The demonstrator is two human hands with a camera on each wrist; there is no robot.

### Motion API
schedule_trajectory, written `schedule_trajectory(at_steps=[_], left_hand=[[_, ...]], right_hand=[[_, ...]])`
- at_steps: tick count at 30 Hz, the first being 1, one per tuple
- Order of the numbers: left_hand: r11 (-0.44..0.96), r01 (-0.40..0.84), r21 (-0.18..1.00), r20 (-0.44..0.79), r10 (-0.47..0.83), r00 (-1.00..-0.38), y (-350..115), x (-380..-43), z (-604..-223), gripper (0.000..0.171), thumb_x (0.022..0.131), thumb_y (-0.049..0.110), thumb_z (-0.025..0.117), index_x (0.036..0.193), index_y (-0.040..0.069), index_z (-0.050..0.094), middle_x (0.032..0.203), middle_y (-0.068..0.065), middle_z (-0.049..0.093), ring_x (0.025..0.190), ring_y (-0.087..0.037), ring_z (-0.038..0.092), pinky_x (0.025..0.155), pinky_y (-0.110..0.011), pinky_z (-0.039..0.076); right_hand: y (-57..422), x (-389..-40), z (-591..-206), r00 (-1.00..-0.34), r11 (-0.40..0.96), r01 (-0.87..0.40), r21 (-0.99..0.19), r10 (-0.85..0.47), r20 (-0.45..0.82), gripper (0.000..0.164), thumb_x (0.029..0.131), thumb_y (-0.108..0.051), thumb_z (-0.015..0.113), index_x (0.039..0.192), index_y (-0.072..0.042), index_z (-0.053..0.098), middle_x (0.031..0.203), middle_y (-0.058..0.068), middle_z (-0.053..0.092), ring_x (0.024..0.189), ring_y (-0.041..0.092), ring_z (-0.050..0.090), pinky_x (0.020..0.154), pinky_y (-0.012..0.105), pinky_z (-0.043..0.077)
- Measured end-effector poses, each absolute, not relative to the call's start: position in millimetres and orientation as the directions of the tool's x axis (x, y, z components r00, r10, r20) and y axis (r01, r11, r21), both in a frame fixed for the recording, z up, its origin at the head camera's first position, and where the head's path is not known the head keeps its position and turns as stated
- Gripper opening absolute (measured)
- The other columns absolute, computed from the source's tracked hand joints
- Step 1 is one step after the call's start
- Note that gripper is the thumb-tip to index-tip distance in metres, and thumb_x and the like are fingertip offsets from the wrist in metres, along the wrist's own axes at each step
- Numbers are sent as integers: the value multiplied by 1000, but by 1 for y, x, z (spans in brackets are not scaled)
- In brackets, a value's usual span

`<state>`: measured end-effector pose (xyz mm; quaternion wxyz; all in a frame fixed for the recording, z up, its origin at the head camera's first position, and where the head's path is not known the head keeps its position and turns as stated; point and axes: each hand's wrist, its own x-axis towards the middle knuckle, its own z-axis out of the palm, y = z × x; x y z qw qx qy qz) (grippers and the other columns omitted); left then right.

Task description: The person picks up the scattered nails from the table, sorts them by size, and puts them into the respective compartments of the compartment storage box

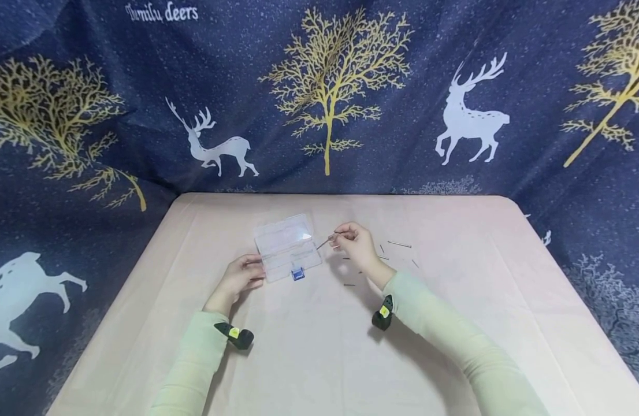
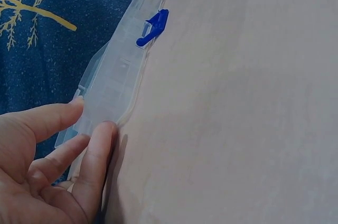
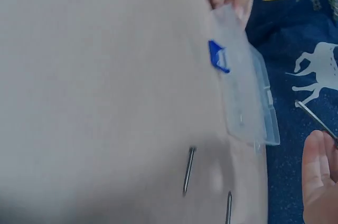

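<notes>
A clear plastic box [image 1: 280, 271] with a blue latch [image 1: 297, 273] lies open on the table, its lid [image 1: 283, 232] folded back. At its left end, my left hand [image 1: 242, 276] holds the box between thumb and fingers; the left wrist view shows the thumb on the rim and a fingertip against the side wall. My right hand [image 1: 353, 238] pinches a long nail [image 1: 324, 241] above the table, just right of the box. The nail's free end points down-left toward the box's right compartment. In the right wrist view that nail [image 3: 316, 117] shows beside the fingertips.
Several loose nails lie on the table to the right, among them a long nail [image 1: 399, 244], a nail [image 1: 349, 285] and a short nail [image 1: 415, 264]. A pale cloth [image 1: 309, 358] covers the table. Behind it hangs a dark blue curtain [image 1: 382, 167] with deer and trees.
</notes>
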<state>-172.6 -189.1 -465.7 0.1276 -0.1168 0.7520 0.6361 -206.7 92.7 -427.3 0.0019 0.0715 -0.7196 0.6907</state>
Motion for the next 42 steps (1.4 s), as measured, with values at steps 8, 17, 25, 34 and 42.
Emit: schedule_trajectory(at_steps=[8,17,25,34,42], left_hand=[[173,-336,926,-339,-9,-941,-191,-172,-467,46,92,0,53,136,-6,41,128,-29,50,78,-7,61,73,-22,60],[167,-335,927,-337,-16,-941,-190,-170,-468,46,91,-1,54,135,-6,42,128,-30,50,80,-8,62,76,-24,60],[156,-343,927,-345,-13,-939,-186,-172,-464,49,89,-4,54,136,-7,41,127,-29,50,76,-5,61,73,-21,59],[142,-347,927,-350,-4,-937,-185,-172,-463,47,91,-1,53,136,-7,40,131,-31,48,80,-7,61,74,-22,59],[118,-338,934,-339,-13,-941,-187,-171,-466,45,91,-3,51,135,-9,41,128,-31,50,81,-8,61,72,-22,60]], right_hand=[[83,-207,-429,-998,-90,41,-995,-50,-36,20,85,10,50,105,15,55,97,27,68,65,7,67,68,25,61],[64,-215,-437,-982,-228,186,-956,-16,-187,16,86,10,53,102,13,55,78,9,70,61,9,66,70,29,61],[47,-214,-445,-970,-169,240,-956,10,-245,13,86,7,56,99,9,58,84,18,70,64,12,67,67,27,61],[33,-217,-450,-973,-175,226,-958,-3,-229,16,88,7,55,103,11,56,92,21,68,62,9,66,68,27,61],[28,-219,-450,-973,-45,229,-972,-16,-229,16,87,5,56,102,9,58,95,26,68,55,9,62,59,25,60]])
